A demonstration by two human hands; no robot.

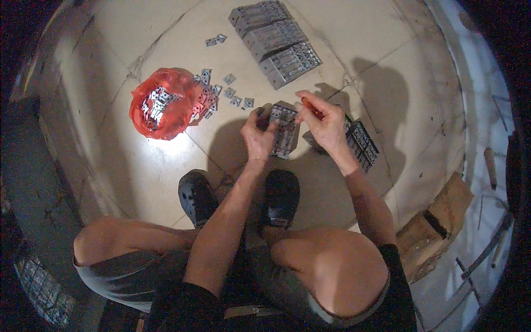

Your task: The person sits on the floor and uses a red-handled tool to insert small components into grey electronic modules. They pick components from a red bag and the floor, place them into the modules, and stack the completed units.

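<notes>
My left hand (259, 135) is closed around the left side of a grey rectangular block (285, 124) with a row of small holes along its far end. The block is held above the tiled floor between my feet and the stacked blocks. Just right of it, my right hand (326, 124) grips an orange-red handled tool (312, 108), which looks like a screwdriver; its tip cannot be made out. Under my right wrist, more grey blocks (362, 144) lie on the floor, partly covered by the hand.
A red plastic bag (141, 113) of small metal plates stands open at the left. Loose plates (206, 99) spill beside it. Grey blocks (276, 44) stand in a row at the far side. Torn cardboard (437, 227) lies at the right, near my knee. My dark shoes (281, 193) are close by.
</notes>
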